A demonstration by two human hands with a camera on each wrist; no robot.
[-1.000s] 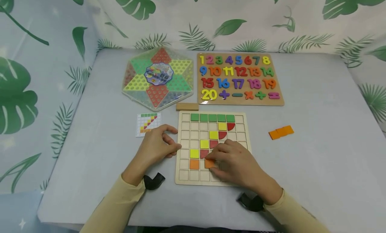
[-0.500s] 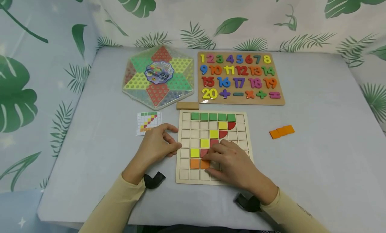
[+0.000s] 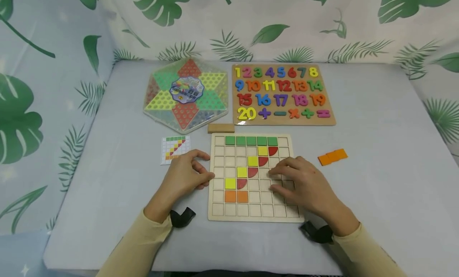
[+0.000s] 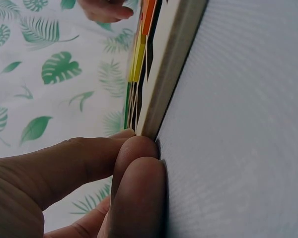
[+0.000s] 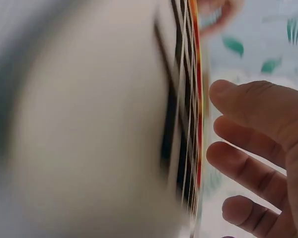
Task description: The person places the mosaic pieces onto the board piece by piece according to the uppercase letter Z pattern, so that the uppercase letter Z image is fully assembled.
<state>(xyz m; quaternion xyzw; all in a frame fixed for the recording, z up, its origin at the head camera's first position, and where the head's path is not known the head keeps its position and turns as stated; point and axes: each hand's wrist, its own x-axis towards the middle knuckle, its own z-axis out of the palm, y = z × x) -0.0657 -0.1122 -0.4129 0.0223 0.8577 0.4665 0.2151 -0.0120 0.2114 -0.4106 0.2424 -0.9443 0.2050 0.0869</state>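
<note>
A pale wooden grid board (image 3: pixel 255 210) lies flat in front of me. My left hand (image 3: pixel 184 174) touches its left edge; in the left wrist view the fingertips (image 4: pixel 140 171) meet the board's side. Over the right part of the board hovers my right hand (image 3: pixel 311 185), thumb and fingers apart, holding nothing. Green square tiles (image 3: pixel 251 141) form a row near the top. Yellow squares (image 3: pixel 242 172) with red quarter-round tiles (image 3: pixel 252 172) beside them step diagonally down. Below them, two orange squares (image 3: pixel 242 196) sit side by side in their cells.
Joined orange tiles (image 3: pixel 332 156) lie right of the board. A pattern card (image 3: pixel 175 149) is partly covered by the left hand. Behind are a small wooden block (image 3: pixel 220 128), a hexagonal Chinese checkers set (image 3: pixel 186 94) and a number puzzle (image 3: pixel 283 94).
My right hand set an orange square into the cell beside the first one, let go and drew away to the right. The left hand kept its place at the board's edge.
</note>
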